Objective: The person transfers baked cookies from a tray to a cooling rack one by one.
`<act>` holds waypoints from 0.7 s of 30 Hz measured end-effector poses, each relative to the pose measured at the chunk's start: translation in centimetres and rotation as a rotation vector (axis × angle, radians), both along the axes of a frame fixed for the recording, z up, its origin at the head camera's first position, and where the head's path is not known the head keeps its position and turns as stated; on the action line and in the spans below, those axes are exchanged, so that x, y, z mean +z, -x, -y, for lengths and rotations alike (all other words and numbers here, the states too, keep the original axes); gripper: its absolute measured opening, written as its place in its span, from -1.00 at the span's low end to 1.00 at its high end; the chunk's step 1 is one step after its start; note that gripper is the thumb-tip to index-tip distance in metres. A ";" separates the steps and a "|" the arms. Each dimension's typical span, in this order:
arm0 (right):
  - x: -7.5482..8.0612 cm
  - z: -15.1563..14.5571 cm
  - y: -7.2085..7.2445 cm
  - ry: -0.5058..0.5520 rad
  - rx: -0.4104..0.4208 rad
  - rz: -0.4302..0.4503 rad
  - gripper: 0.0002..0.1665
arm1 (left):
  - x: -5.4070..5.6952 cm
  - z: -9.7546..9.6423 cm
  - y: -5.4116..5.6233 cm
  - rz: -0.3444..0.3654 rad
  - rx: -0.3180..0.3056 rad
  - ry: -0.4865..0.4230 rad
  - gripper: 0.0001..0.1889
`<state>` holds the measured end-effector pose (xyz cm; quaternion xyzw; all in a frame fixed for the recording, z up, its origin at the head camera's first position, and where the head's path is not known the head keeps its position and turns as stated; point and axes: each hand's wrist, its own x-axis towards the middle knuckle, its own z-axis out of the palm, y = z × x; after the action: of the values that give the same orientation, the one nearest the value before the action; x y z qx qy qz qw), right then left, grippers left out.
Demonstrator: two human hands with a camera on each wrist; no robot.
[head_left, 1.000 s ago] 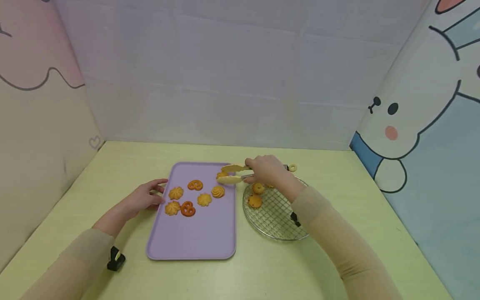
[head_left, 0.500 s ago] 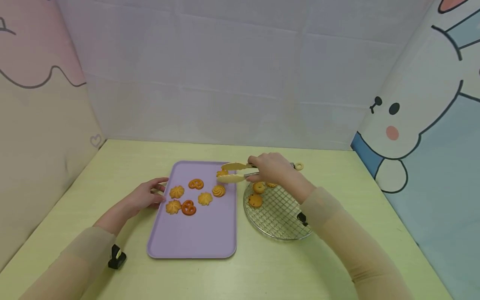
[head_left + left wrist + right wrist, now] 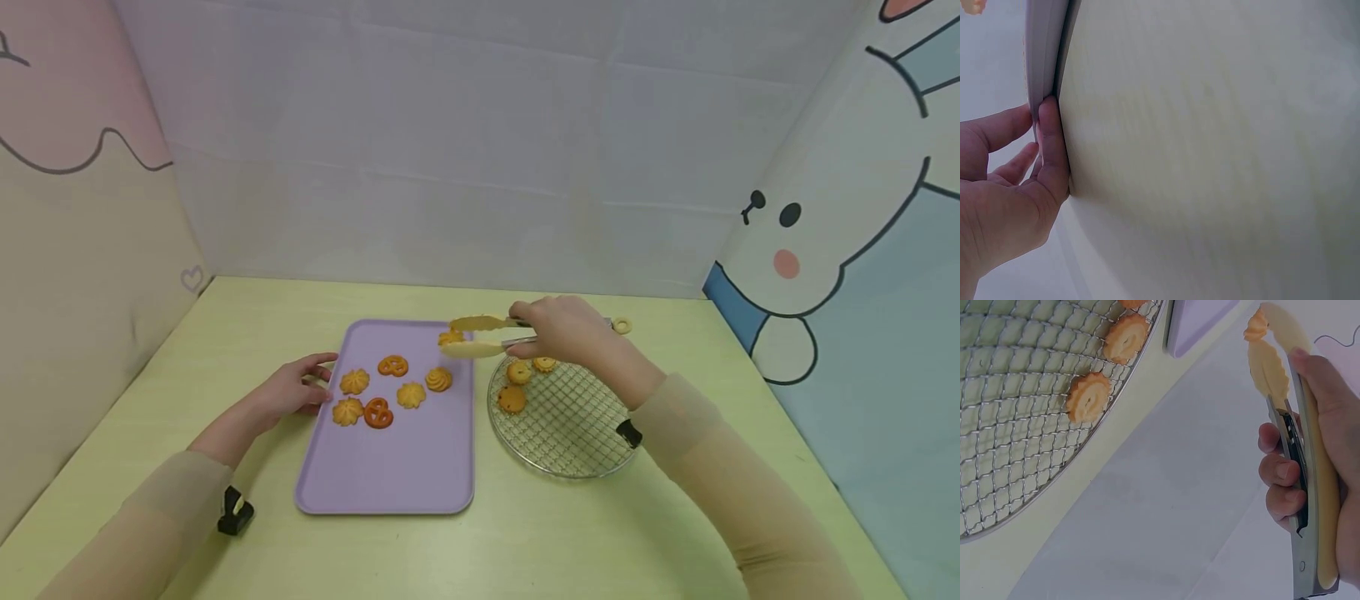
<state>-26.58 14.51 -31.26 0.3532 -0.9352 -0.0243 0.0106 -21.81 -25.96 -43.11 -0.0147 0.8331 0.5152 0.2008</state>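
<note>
While tray [image 3: 390, 475] and rack [image 3: 576, 425] hold cookies [image 3: 411, 395], the spread left hand [image 3: 291, 390] touches the tray, right hand [image 3: 561, 327] gripping tongs [image 3: 478, 324]

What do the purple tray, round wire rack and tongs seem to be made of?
Purple tray: probably matte plastic, judging by its smooth, even colour. Round wire rack: probably steel, from its silvery sheen. Tongs: grey, satin-looking metal frame; the matte, opaque cream tips could be silicone or plastic.
</note>
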 end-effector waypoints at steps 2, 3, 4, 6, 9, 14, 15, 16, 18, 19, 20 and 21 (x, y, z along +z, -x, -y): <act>0.3 -0.4 -0.1 0.007 -0.004 0.003 -0.39 | 0.1 0.0 0.0 0.000 -0.002 -0.002 -0.28; 0.4 -0.6 -0.2 0.014 -0.006 0.007 -0.39 | 0.1 0.0 -0.1 -0.001 -0.005 -0.003 -0.28; 0.6 -0.8 -0.2 0.018 -0.009 0.008 -0.40 | 0.2 -0.1 -0.1 0.000 -0.004 -0.003 -0.28; 0.9 -1.1 -0.4 0.028 -0.014 0.016 -0.40 | 0.2 -0.1 -0.1 0.000 -0.006 -0.003 -0.28; 1.2 -1.6 -0.6 0.046 -0.013 0.011 -0.40 | 0.2 -0.1 -0.1 0.000 -0.006 -0.002 -0.28; 1.8 -2.6 -1.1 0.076 -0.013 -0.011 -0.39 | 0.2 -0.1 -0.1 0.001 -0.001 0.004 -0.28; 1.9 -2.8 -1.3 0.078 -0.013 -0.015 -0.39 | 0.1 -0.1 0.0 0.003 -0.001 0.004 -0.28; 2.0 -3.0 -1.4 0.081 -0.010 -0.019 -0.39 | 0.1 -0.1 0.0 0.006 0.001 0.004 -0.28; 2.2 -3.4 -1.7 0.084 -0.003 -0.027 -0.38 | 0.0 -0.2 0.0 0.011 0.007 0.003 -0.27; 2.3 -3.6 -1.8 0.085 -0.001 -0.033 -0.38 | 0.0 -0.2 0.0 0.012 0.007 0.003 -0.27; 2.4 -3.8 -2.0 0.086 -0.001 -0.038 -0.38 | 0.1 -0.2 0.0 0.013 0.008 0.004 -0.27; 2.5 -4.0 -2.1 0.088 0.001 -0.045 -0.38 | 0.1 -0.2 0.0 0.013 0.008 0.004 -0.27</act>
<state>-24.50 18.50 -28.81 0.3523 -0.9347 0.0087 0.0471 -21.78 -25.74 -43.01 -0.0218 0.8327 0.5142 0.2043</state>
